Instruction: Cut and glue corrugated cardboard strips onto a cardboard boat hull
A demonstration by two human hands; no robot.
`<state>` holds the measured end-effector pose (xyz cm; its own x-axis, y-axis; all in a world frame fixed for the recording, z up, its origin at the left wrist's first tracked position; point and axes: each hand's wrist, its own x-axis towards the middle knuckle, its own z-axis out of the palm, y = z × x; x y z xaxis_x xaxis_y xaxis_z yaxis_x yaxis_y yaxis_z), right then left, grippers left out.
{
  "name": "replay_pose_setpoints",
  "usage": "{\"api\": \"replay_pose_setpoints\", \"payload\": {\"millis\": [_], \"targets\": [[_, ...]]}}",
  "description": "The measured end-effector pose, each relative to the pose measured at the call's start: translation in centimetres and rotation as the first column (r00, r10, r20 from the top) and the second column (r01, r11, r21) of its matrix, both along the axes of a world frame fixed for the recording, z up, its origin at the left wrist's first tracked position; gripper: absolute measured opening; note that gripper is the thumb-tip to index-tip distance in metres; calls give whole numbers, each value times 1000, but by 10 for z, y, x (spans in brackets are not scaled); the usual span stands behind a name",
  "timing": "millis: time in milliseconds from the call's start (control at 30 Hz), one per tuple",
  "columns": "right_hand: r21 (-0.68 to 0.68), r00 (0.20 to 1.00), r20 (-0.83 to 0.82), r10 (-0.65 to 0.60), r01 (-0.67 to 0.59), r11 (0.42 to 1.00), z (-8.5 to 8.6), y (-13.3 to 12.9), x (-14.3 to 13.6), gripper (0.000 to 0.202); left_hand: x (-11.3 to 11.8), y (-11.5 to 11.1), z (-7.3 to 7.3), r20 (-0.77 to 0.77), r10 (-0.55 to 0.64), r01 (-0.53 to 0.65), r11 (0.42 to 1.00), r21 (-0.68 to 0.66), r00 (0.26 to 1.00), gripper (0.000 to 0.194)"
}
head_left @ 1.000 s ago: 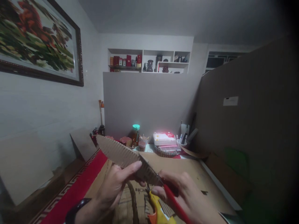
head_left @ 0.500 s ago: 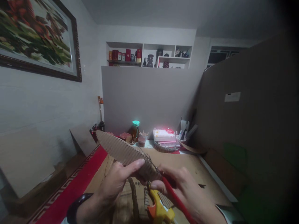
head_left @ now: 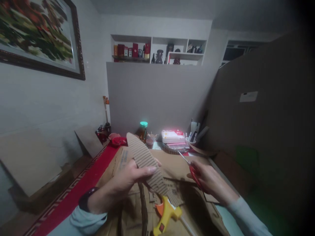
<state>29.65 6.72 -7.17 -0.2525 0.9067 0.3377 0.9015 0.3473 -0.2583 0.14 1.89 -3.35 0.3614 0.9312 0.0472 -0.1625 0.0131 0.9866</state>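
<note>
A leaf-shaped piece of corrugated cardboard [head_left: 144,155] is pinched in my left hand [head_left: 140,173], thumb on the ridged face, its pointed end tilted up and away. My right hand [head_left: 205,177] is closed around the red handles of a pair of scissors [head_left: 194,175]. Their metal blades point up and left, apart from the cardboard piece. Below the piece lies a yellow glue gun [head_left: 167,213] with an orange trigger, on the brown cardboard [head_left: 133,209] that covers the table.
Along the back stand a jar with a turquoise lid [head_left: 143,124], a pack of wipes [head_left: 173,136] and a cup of pens [head_left: 192,139]. Grey panels [head_left: 159,95] rise behind and at the right. A red patterned cloth [head_left: 81,193] runs along the left edge.
My right hand has moved right with the scissors, away from the cardboard piece. My left hand has turned the piece more upright. The view has tilted slightly down.
</note>
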Motion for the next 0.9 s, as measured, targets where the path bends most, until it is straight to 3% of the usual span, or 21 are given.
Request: {"api": "replay_pose_setpoints", "payload": {"millis": [133,233,367,500,533,600,633,733,900], "targets": [[-54,993,104,-50,56,997,-47,0,29,9,-21,-3,-16,-39,-10,6,997,-81,999,33],[-70,989,133,-56,66,995,-59,-5,41,29,-38,-12,-28,-75,21,-32,989,-146,997,49],[-60,992,114,-48,55,997,-42,-24,23,40,-47,-29,-46,-99,-11,-15,965,-261,995,55],[-151,987,-18,161,-161,975,-7,-58,-36,39,-40,-40,-64,-26,-169,149,925,-350,985,62],[-234,969,-127,211,-236,943,1,-66,-53,37,-38,-40,-67,11,-194,186,919,-347,981,64],[-275,914,-249,320,-384,882,9,-79,-85,39,-34,-39,-71,89,-198,216,925,-312,976,65],[-310,888,-279,365,-443,841,10,-84,-98,43,-33,-38,-72,120,-185,213,933,-289,975,64],[-338,875,-255,412,-480,809,-1,-87,-124,41,-33,-35,-73,154,-162,203,932,-300,975,59],[-440,893,-134,429,-442,782,-27,-82,-135,18,-40,-37,-78,105,-162,192,878,-438,981,47]]}}
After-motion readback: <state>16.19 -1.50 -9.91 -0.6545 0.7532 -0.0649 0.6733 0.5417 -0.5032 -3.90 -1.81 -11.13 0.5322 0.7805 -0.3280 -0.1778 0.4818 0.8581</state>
